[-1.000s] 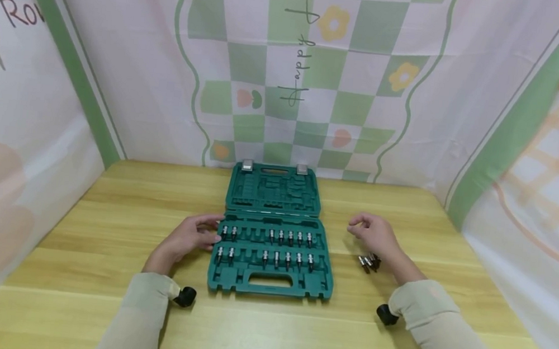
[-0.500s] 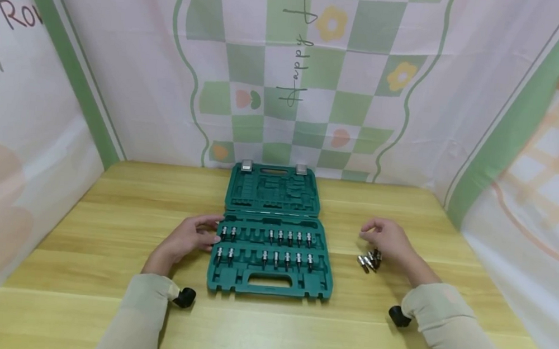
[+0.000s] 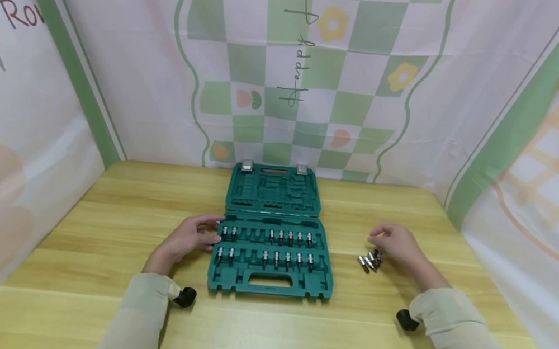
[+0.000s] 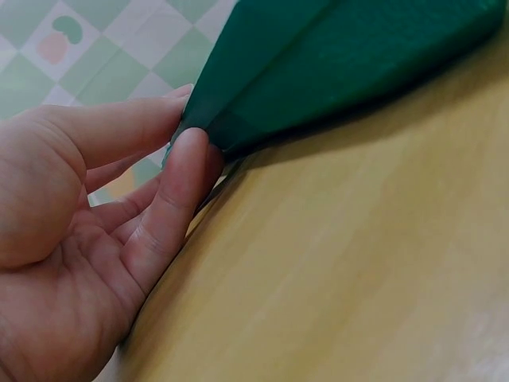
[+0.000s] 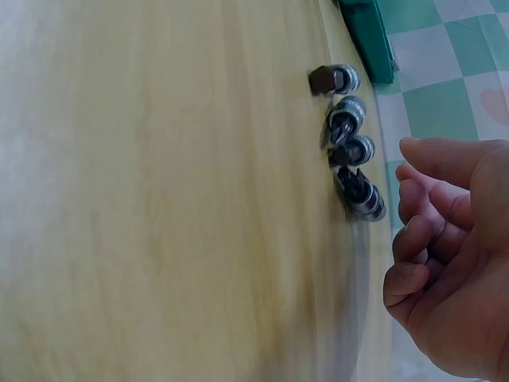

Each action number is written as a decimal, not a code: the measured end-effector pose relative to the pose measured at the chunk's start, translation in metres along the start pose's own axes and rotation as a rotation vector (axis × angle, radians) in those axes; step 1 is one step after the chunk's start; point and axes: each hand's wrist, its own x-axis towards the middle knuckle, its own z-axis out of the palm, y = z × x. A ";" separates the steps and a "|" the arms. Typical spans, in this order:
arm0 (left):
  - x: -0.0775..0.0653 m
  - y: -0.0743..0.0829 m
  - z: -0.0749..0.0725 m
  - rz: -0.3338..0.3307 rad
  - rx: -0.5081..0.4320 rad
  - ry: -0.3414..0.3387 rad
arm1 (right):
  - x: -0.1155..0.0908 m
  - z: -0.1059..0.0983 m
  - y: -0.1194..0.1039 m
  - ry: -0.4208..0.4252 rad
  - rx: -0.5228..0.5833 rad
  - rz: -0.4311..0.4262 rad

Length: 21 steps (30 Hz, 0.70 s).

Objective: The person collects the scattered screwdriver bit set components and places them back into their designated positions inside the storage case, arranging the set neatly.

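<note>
Right hand [image 3: 396, 246] is shifted rightward, half-curled fingers empty; mid-right bit sockets [image 3: 370, 261] are left uncased; socket case [image 3: 268, 290] is touched by left hand [image 3: 187, 237], fingers relaxed.

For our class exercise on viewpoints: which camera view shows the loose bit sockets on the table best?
The right wrist view: the loose bit sockets appear largest, four distinguishable, uncovered by the right hand. The head view shows only a small cluster beside that hand; the left wrist view shows none.
</note>
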 end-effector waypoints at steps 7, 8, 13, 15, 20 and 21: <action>0.000 0.000 0.000 -0.015 0.000 0.007 | -0.004 -0.004 0.004 -0.042 -0.032 0.001; 0.000 0.000 0.000 -0.016 0.000 0.006 | -0.004 -0.004 0.005 -0.049 -0.033 0.002; 0.001 0.000 0.000 -0.014 -0.004 0.000 | -0.006 -0.002 0.008 -0.069 -0.040 0.010; 0.001 -0.001 0.000 -0.010 -0.004 -0.002 | -0.006 -0.001 0.008 -0.070 -0.040 0.017; 0.001 -0.001 0.000 -0.008 -0.006 0.000 | -0.005 0.000 0.008 -0.068 -0.052 0.023; 0.001 0.000 0.000 -0.010 -0.007 0.000 | -0.005 0.000 0.008 -0.066 -0.057 0.025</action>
